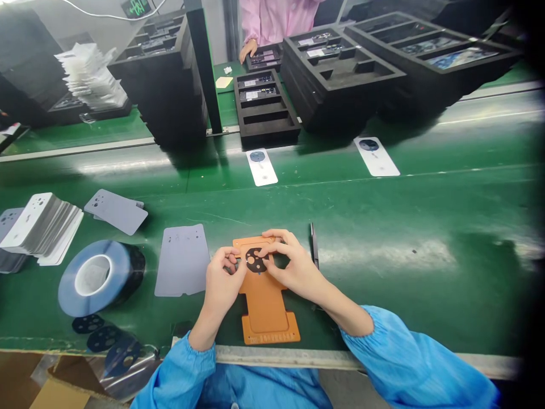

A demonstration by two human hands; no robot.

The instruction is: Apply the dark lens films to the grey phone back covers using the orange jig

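An orange fixture plate (266, 307) lies on the green bench in front of me. Over its upper part is a round black die-cut sticker (256, 263) with several holes. My left hand (222, 279) has thumb and fingers closed at the sticker's left edge. From the other side, my right hand (294, 266) pinches its right edge, fingers curled over the top. I cannot tell whether the sticker touches the plate. A slim dark tool (314, 245) lies just right of the plate, and a grey sheet (181, 261) lies left of it.
At left are a roll of blue film (72, 289), a stack of white phone back panels (51, 227) and grey panels (117, 211). Two white panels (261, 170) lie farther back, before black trays (270, 128). A co-worker's hand (248, 50) rests by a tray.
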